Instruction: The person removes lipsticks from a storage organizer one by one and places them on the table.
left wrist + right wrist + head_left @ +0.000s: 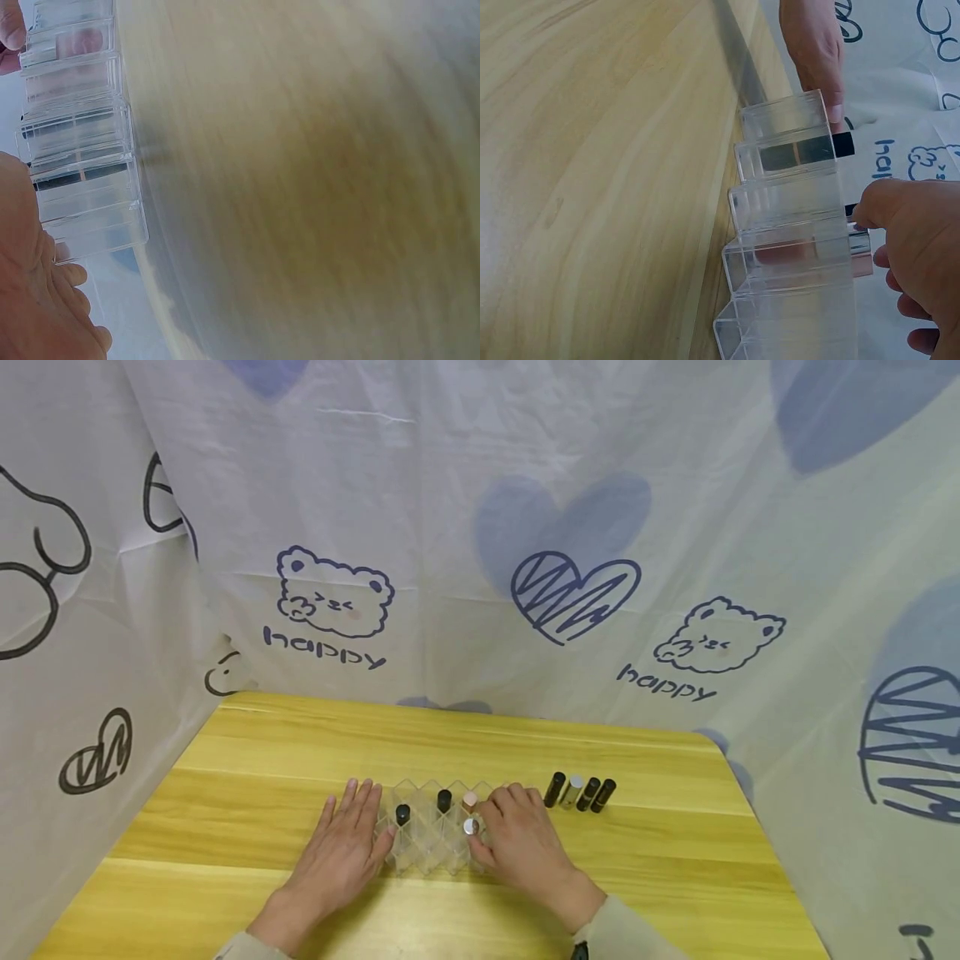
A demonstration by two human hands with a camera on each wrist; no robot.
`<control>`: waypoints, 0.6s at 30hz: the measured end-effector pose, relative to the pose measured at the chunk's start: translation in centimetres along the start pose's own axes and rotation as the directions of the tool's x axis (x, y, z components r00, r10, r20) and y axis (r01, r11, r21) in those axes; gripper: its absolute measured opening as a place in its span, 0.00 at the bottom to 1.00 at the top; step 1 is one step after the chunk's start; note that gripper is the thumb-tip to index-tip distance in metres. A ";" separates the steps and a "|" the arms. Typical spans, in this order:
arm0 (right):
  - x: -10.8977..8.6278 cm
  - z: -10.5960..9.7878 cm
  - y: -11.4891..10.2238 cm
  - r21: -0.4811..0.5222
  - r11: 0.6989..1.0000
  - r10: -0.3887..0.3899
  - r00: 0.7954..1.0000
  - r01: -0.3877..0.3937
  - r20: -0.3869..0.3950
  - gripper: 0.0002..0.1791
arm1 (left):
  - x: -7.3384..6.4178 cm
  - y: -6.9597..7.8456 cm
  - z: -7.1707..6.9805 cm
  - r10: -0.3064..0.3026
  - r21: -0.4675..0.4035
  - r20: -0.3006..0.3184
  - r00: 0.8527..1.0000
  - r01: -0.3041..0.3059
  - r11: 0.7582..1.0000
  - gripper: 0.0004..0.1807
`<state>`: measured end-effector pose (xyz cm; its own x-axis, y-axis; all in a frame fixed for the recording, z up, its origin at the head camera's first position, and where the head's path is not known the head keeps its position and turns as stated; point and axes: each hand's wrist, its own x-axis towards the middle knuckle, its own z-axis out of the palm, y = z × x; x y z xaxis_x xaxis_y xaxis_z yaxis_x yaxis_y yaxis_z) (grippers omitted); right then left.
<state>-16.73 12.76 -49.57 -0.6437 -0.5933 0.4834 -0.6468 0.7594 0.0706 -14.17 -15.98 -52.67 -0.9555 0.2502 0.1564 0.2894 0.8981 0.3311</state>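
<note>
A clear lipstick organizer with diamond-shaped compartments stands on the table between both hands. My left hand lies along its left side, fingers extended, with the thumb at its edge. My right hand pinches a silver-capped lipstick between thumb and index finger at the organizer's right part. The tube sits down inside a compartment, its silver cap above the rim. Right behind it stands a pink-capped lipstick. Two black-capped lipsticks, one at the left and one near the middle back, stand in other compartments.
Right of the organizer, several tubes lie in a row: a black tube, a silver-capped one and further dark ones. The wooden table ends at the back against a printed white curtain.
</note>
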 end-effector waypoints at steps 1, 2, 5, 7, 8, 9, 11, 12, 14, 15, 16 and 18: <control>0.0 0.1 0.0 -0.005 1.000 -0.002 1.000 0.002 0.001 0.13 | 0.0 0.0 0.0 0.001 -0.001 0.000 1.000 -0.001 1.000 0.39; -0.1 0.2 0.1 -0.010 1.000 -0.003 1.000 0.003 0.002 0.13 | 0.0 0.0 0.0 0.002 0.000 0.000 1.000 -0.002 1.000 0.39; -0.1 0.4 0.2 -0.021 1.000 -0.007 1.000 0.007 -0.004 0.14 | 0.0 0.0 0.1 0.003 0.002 -0.001 1.000 -0.003 1.000 0.39; -0.1 0.5 0.2 -0.023 1.000 -0.007 1.000 0.007 -0.005 0.14 | 0.0 -0.1 0.1 0.004 0.004 -0.001 1.000 -0.004 1.000 0.39; -0.1 0.5 0.2 -0.023 1.000 -0.007 1.000 0.007 -0.004 0.14 | 0.0 -0.1 0.1 0.004 0.004 0.000 1.000 -0.004 1.000 0.39; -0.1 0.5 0.2 -0.025 1.000 -0.006 1.000 0.006 -0.003 0.14 | 0.0 -0.1 0.1 0.005 0.005 0.000 1.000 -0.005 1.000 0.39; -0.1 0.6 0.2 -0.025 1.000 -0.004 1.000 0.004 0.004 0.14 | 0.0 0.0 0.1 0.006 0.006 0.000 1.000 -0.006 1.000 0.39; -0.1 0.6 0.2 -0.025 1.000 -0.003 1.000 0.004 0.010 0.13 | 0.0 0.0 0.1 0.007 0.006 0.001 1.000 -0.007 1.000 0.39; 0.0 0.6 0.2 -0.027 1.000 -0.004 1.000 0.004 0.020 0.13 | 0.0 0.0 0.0 0.006 0.005 0.000 1.000 -0.006 1.000 0.39; 0.0 0.6 0.2 -0.028 1.000 -0.005 1.000 0.006 0.023 0.13 | 0.0 0.0 0.0 0.006 0.003 0.000 1.000 -0.006 1.000 0.39; 0.0 0.6 0.3 -0.028 1.000 -0.005 1.000 0.006 0.026 0.13 | 0.1 0.0 -0.1 0.005 0.002 0.001 1.000 -0.005 1.000 0.39; 0.1 0.6 0.3 -0.032 0.999 -0.009 1.000 0.010 0.029 0.13 | 0.1 0.1 -0.1 0.004 -0.001 0.003 1.000 -0.004 1.000 0.39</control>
<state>-17.18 12.78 -50.03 -0.6491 -0.6079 0.4572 -0.6399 0.7614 0.1039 -14.21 -15.95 -52.57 -0.9545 0.2548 0.1549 0.2932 0.8968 0.3314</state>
